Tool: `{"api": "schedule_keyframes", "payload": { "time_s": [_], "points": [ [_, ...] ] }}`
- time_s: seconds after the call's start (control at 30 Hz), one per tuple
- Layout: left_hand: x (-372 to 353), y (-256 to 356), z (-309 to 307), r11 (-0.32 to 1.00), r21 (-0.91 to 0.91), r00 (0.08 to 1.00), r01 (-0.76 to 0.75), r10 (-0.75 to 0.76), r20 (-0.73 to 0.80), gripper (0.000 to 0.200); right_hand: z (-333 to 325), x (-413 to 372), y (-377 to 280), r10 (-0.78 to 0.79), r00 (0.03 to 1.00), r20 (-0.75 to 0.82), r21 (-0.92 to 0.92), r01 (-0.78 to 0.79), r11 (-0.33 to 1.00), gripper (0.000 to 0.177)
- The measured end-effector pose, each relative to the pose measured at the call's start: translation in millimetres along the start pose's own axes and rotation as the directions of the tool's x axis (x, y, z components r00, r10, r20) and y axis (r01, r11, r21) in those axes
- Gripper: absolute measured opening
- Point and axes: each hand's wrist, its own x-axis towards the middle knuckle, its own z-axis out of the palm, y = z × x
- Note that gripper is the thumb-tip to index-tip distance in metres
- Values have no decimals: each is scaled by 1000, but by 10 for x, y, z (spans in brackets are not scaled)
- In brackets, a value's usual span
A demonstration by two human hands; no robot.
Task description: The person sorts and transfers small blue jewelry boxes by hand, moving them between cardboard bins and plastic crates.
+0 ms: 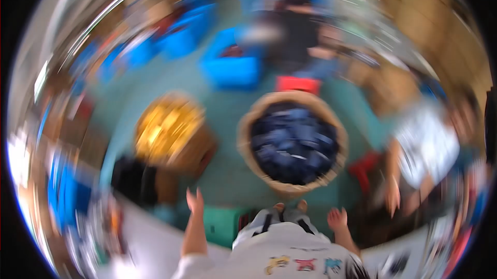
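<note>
The view is blurred by motion and looks straight down my body. My left hand (194,201) is raised in front of me, fingers apart, holding nothing. My right hand (337,219) hangs lower at my right side, fingers loosely curled and empty. Just ahead of my feet stands a round woven basket (247,139) filled with dark blue cloth pieces (293,144). To its left is a second basket (199,157) holding yellow items (164,126). Neither hand touches either basket.
A person in a white top (427,147) stands at the right, and another in dark clothes (297,30) sits at the back. Blue bins (230,69) and a red object (297,84) lie on the green floor. A white surface (150,242) is at lower left.
</note>
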Motion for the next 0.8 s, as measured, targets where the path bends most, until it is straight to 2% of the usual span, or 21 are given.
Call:
{"api": "schedule_keyframes", "payload": {
  "time_s": [0.03,0.07,0.1,0.13,0.17,0.23,0.27,0.3,0.33,0.37,0.4,0.43,0.47,0.5,0.53,0.6,0.67,0.8],
  "points": [
    [-5,380,-659,996,76,979,55,-39,-198,62,18,190,-48,65,998,-27,-136,-68,988,44],
    [22,409,-1195,962,136,919,238,-177,-353,62,242,181,-84,115,988,-99,-262,-137,955,50],
    [-44,170,-1663,957,101,837,272,-183,-516,61,401,227,-108,166,983,-82,-397,-185,899,49],
    [-167,-272,-2020,926,139,717,352,-170,-676,59,608,278,-86,212,975,-71,-488,-219,845,47],
    [-453,-552,-2495,866,117,615,487,-244,-750,59,812,309,-22,251,965,-79,-585,-249,772,47],
    [-1143,-1083,-3244,739,87,446,668,-305,-842,58,1214,266,136,202,976,-80,-753,-191,629,42],
    [-1614,-1424,-3548,643,21,328,766,-361,-873,60,1338,292,175,202,977,-66,-781,-177,599,42],
    [-2052,-1498,-3813,550,-119,154,827,-425,-892,61,1524,343,255,267,964,6,-866,-129,483,37],
    [-2542,-1646,-4021,388,-176,29,905,-469,-883,62,1679,381,289,336,940,63,-928,-69,366,34],
    [-2997,-1695,-4114,262,-217,-77,940,-458,-886,59,1891,383,382,312,949,48,-912,-86,401,33],
    [-3436,-1584,-4217,152,-277,-137,949,-592,-794,58,2072,436,457,362,929,75,-898,-95,429,31],
    [-3822,-1632,-4194,61,-366,-264,929,-583,-768,59,2245,466,580,340,933,120,-902,-41,431,29],
    [-4237,-1758,-4222,-43,-397,-322,917,-668,-671,61,2416,430,685,391,906,164,-917,-6,399,27],
    [-4625,-2013,-4224,-194,-412,-420,890,-700,-577,63,2579,377,799,419,892,169,-946,28,322,28],
    [-4840,-2013,-4144,-265,-364,-440,893,-686,-580,70,2737,108,1016,365,916,165,-957,59,286,28],
    [-4610,-1368,-3855,-380,-368,-527,849,-546,-652,79,2898,-72,1267,377,904,201,-971,135,195,28],
    [-4705,-1555,-3728,-366,-339,-498,867,-585,-641,80,2984,-253,1436,442,868,225,-974,183,135,26],
    [-4841,-1946,-3403,-299,-259,-395,918,-717,-574,83,2929,-445,1463,466,860,207,-978,200,66,26]
  ]
}}
